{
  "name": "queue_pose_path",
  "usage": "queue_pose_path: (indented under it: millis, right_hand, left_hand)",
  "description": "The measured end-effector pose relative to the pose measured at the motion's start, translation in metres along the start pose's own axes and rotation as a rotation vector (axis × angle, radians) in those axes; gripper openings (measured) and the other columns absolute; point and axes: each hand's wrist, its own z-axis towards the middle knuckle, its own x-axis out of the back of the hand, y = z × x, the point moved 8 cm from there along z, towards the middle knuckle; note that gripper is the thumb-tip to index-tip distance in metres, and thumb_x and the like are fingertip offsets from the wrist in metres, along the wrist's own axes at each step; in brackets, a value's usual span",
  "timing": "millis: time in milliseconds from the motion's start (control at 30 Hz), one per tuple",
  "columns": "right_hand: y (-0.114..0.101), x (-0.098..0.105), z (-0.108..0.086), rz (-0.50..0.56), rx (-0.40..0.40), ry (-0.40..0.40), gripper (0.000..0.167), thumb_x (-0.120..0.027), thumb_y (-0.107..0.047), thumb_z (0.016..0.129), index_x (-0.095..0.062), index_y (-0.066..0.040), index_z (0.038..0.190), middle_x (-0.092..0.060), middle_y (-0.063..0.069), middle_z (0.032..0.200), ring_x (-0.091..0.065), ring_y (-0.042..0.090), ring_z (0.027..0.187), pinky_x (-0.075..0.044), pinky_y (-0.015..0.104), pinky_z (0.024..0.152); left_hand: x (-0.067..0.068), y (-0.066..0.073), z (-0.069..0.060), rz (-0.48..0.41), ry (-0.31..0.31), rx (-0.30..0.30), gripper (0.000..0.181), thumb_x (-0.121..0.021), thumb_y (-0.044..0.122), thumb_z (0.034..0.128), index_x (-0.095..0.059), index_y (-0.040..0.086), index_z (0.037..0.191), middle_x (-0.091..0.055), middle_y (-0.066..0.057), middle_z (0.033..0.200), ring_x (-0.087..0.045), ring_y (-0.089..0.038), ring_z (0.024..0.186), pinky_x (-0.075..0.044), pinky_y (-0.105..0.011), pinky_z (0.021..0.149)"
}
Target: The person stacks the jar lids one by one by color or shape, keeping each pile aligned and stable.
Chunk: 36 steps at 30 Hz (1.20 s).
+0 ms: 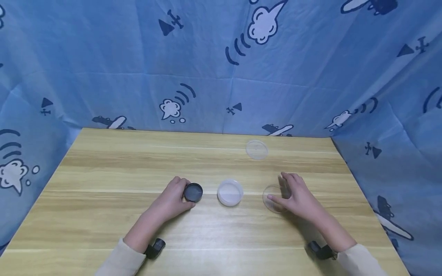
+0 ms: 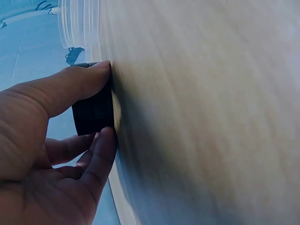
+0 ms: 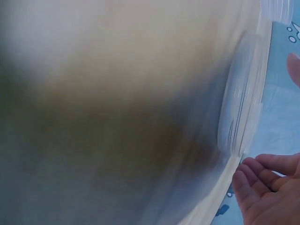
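Note:
My left hand (image 1: 172,200) grips a small black round container (image 1: 193,192) from its left side, thumb at the near edge and fingers at the far one. In the left wrist view, this short black cylinder (image 2: 95,112) stands against the tabletop. To its right sits a translucent round tub (image 1: 230,193). Farther right lies a clear round lid (image 1: 270,190), partly covered by my right hand (image 1: 299,198). The right thumb and fingers are spread apart over that lid. In the right wrist view, the fingertips are near the edge of the clear lid (image 3: 236,101); the thumb stands apart from it.
Another clear disc (image 1: 257,149) lies flat toward the back of the wooden table (image 1: 121,165). A blue patterned cloth (image 1: 207,46) hangs behind the table and along both sides. Each wrist carries a black camera mount.

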Motion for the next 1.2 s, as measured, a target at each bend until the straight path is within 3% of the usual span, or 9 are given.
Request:
queue_pose_path:
  millis: [767,1200]
  right_hand:
    - [0.008,0.009,0.084,-0.038,0.06,-0.052,0.103,-0.08,-0.048,0.089,-0.03,0.011,0.157,-0.037,0.037,0.154,-0.037,0.054,0.142,-0.037,0.07,0.115]
    - [0.012,0.001,0.125,0.048,0.024,-0.081,0.105,-0.084,-0.047,0.087,-0.029,0.009,0.158,-0.036,0.034,0.156,-0.032,0.05,0.147,-0.029,0.067,0.122]
  left_hand:
    - [-0.001,0.0,0.0,0.007,-0.003,0.009,0.047,-0.09,0.011,0.0792,-0.065,-0.002,0.118,-0.059,-0.011,0.104,-0.053,-0.019,0.093,-0.05,-0.042,0.093]
    - [0.0,0.002,-0.001,0.004,-0.002,0.005,0.049,-0.09,0.01,0.0801,-0.065,-0.003,0.12,-0.059,-0.013,0.107,-0.055,-0.021,0.096,-0.051,-0.044,0.094]
